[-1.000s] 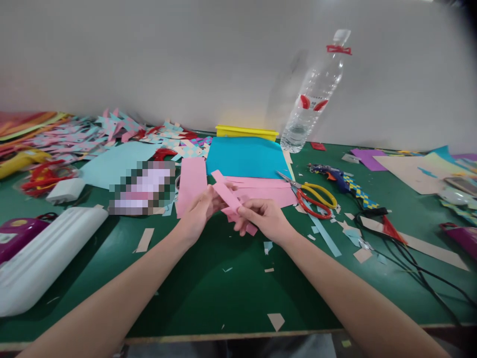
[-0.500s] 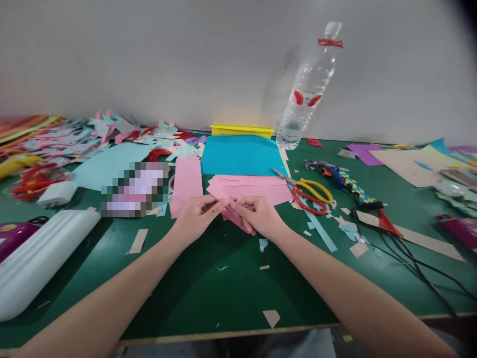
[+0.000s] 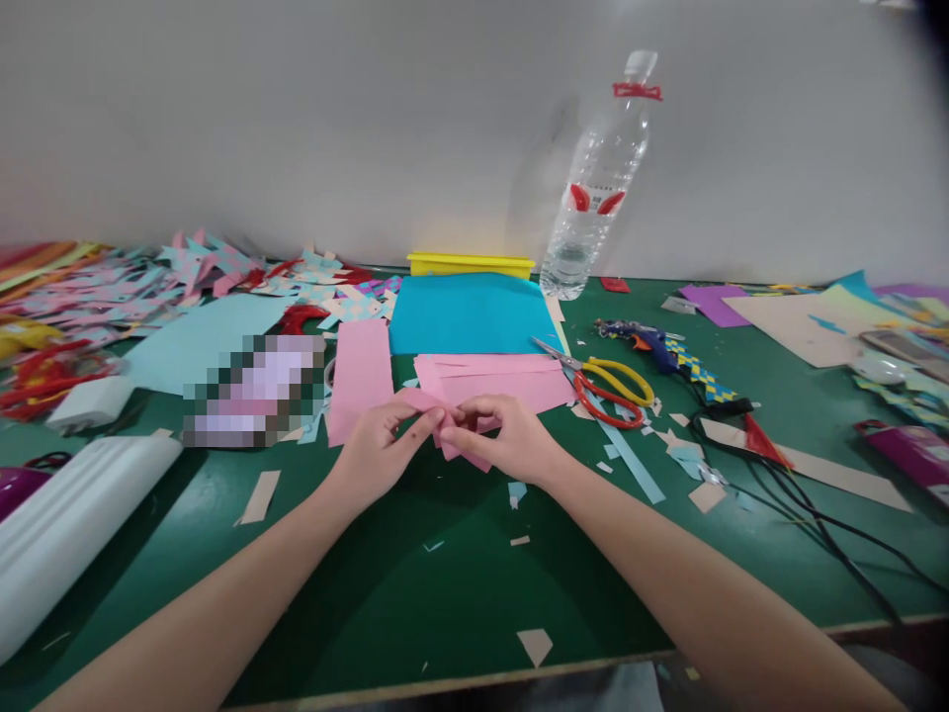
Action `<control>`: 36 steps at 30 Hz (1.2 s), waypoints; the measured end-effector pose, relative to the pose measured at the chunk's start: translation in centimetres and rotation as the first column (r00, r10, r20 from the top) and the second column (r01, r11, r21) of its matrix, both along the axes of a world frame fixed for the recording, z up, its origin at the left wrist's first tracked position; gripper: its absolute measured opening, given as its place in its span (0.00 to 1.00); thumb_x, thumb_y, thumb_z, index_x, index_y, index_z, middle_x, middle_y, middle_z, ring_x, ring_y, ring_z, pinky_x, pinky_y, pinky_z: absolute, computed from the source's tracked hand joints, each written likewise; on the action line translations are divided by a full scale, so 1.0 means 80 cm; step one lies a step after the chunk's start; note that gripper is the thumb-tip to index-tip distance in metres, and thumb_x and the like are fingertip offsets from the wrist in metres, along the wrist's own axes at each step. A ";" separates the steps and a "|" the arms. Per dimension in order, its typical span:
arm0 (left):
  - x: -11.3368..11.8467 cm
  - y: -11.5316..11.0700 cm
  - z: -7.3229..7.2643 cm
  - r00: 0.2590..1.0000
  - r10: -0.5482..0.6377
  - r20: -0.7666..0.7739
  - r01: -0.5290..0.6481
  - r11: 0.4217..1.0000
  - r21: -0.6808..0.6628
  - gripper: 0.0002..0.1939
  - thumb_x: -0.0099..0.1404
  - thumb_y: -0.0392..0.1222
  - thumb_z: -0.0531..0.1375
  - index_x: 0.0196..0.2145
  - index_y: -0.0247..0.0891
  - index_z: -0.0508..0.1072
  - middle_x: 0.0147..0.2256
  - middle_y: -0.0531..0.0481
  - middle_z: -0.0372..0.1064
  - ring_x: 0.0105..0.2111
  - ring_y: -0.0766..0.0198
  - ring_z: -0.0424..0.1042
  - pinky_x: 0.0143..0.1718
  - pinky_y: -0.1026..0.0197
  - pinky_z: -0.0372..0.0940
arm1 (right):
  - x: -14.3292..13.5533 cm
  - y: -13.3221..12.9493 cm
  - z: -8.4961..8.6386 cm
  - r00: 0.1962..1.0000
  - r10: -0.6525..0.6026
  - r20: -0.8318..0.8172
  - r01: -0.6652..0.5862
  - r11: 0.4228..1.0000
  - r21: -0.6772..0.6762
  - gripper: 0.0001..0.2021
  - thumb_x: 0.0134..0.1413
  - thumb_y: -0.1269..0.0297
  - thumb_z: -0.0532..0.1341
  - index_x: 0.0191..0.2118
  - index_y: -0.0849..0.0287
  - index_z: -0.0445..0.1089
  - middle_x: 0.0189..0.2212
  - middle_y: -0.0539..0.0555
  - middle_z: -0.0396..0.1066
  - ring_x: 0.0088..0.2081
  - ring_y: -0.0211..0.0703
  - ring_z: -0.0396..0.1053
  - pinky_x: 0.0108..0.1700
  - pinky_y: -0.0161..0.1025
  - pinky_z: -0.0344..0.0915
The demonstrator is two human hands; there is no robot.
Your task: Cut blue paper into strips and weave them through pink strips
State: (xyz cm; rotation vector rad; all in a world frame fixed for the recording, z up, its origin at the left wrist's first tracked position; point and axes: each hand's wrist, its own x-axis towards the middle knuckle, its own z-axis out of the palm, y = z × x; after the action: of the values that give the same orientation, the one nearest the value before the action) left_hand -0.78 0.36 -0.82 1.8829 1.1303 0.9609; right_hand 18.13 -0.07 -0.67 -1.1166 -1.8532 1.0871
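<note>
Between my two hands is a folded piece of pink paper (image 3: 467, 451), held just above the green table. My left hand (image 3: 386, 440) pinches it between thumb and fingers from the left. From the other side my right hand (image 3: 508, 435) grips it, its fingers curled round the folds. Fingers partly cover the paper, so its full shape is hidden. Behind the hands lie flat pink paper strips (image 3: 511, 381), and left of them a pink rectangle of paper (image 3: 361, 371). Scissors (image 3: 608, 386) with red and yellow handles rest at the right end of the strips.
A blue sheet (image 3: 474, 314) lies farther back, before a leaning water bottle (image 3: 597, 188). To the left are a blurred-out phone (image 3: 256, 391), a white charger (image 3: 90, 403) and a long white object (image 3: 81, 534). A blue glue gun (image 3: 652, 346) and black cables (image 3: 808, 504) lie right, among paper scraps.
The pink paper has turned in my fingers and a pointed fold now shows below them. My right hand's fingers have shifted on it. The whole view has moved slightly.
</note>
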 end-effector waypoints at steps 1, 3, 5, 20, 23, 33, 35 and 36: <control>0.000 0.000 0.000 1.000 -0.014 0.013 0.014 1.000 0.005 0.15 0.65 0.51 0.56 0.31 0.39 0.78 0.33 0.48 0.75 0.38 0.56 0.72 0.43 0.56 0.66 | -0.001 0.000 -0.003 1.000 0.002 -0.023 -0.003 0.999 -0.036 0.15 0.51 0.51 0.61 0.33 0.58 0.74 0.29 0.52 0.74 0.31 0.39 0.69 0.34 0.36 0.65; 0.000 0.001 -0.001 0.999 -0.035 0.035 0.035 0.999 0.013 0.14 0.65 0.50 0.56 0.35 0.40 0.78 0.35 0.48 0.75 0.39 0.56 0.72 0.44 0.56 0.65 | -0.002 0.001 -0.007 0.999 -0.007 -0.053 0.003 0.997 -0.074 0.14 0.52 0.52 0.61 0.31 0.58 0.74 0.29 0.51 0.75 0.30 0.38 0.69 0.34 0.36 0.64; 0.000 0.000 0.000 0.997 -0.056 0.056 0.055 0.998 0.014 0.14 0.66 0.49 0.56 0.39 0.41 0.77 0.40 0.47 0.75 0.41 0.57 0.72 0.45 0.57 0.65 | -0.002 0.002 -0.009 0.998 -0.015 -0.067 0.011 0.998 -0.068 0.13 0.52 0.53 0.61 0.30 0.58 0.75 0.29 0.51 0.75 0.30 0.39 0.69 0.33 0.36 0.64; -0.006 0.009 -0.005 0.908 0.203 0.366 -0.137 0.970 -0.199 0.32 0.57 0.49 0.66 0.57 0.41 0.63 0.34 0.49 0.76 0.33 0.60 0.75 0.37 0.60 0.69 | 0.002 0.007 -0.007 0.961 -0.161 0.226 0.059 0.915 0.399 0.19 0.58 0.53 0.56 0.21 0.57 0.67 0.20 0.49 0.68 0.24 0.37 0.62 0.39 0.39 0.59; -0.005 0.011 -0.007 0.905 0.201 0.376 -0.080 0.946 -0.314 0.22 0.54 0.50 0.67 0.45 0.37 0.74 0.32 0.48 0.77 0.33 0.59 0.75 0.41 0.57 0.70 | 0.001 0.007 -0.008 0.966 -0.131 0.223 0.031 0.914 0.404 0.19 0.59 0.53 0.56 0.21 0.57 0.67 0.19 0.49 0.68 0.23 0.36 0.62 0.39 0.39 0.59; -0.007 0.013 -0.011 0.922 0.127 0.366 -0.032 0.966 -0.256 0.14 0.59 0.49 0.64 0.36 0.36 0.78 0.39 0.45 0.76 0.38 0.57 0.75 0.46 0.52 0.69 | -0.003 0.002 -0.006 0.966 -0.131 0.221 0.019 0.894 0.447 0.14 0.58 0.54 0.58 0.29 0.57 0.72 0.25 0.50 0.74 0.28 0.39 0.68 0.43 0.41 0.59; -0.008 0.013 -0.011 0.907 0.132 0.401 -0.025 0.965 -0.262 0.13 0.60 0.49 0.63 0.35 0.36 0.78 0.41 0.44 0.76 0.39 0.57 0.75 0.46 0.53 0.69 | -0.003 0.001 -0.005 0.967 -0.136 0.214 0.031 0.900 0.434 0.14 0.57 0.52 0.57 0.31 0.57 0.73 0.27 0.51 0.75 0.30 0.40 0.70 0.42 0.41 0.60; -0.008 0.014 -0.011 0.901 0.139 0.411 -0.028 0.964 -0.265 0.13 0.60 0.49 0.63 0.35 0.36 0.78 0.42 0.44 0.75 0.40 0.58 0.74 0.46 0.54 0.69 | -0.004 0.001 -0.005 0.966 -0.143 0.214 0.038 0.902 0.429 0.15 0.57 0.52 0.57 0.31 0.57 0.73 0.28 0.51 0.75 0.31 0.41 0.70 0.41 0.40 0.61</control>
State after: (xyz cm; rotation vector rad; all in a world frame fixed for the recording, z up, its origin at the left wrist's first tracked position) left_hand -1.43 1.47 -1.73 1.3411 1.0159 1.1494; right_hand 17.84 0.02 -1.06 -1.0939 -2.0711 0.4711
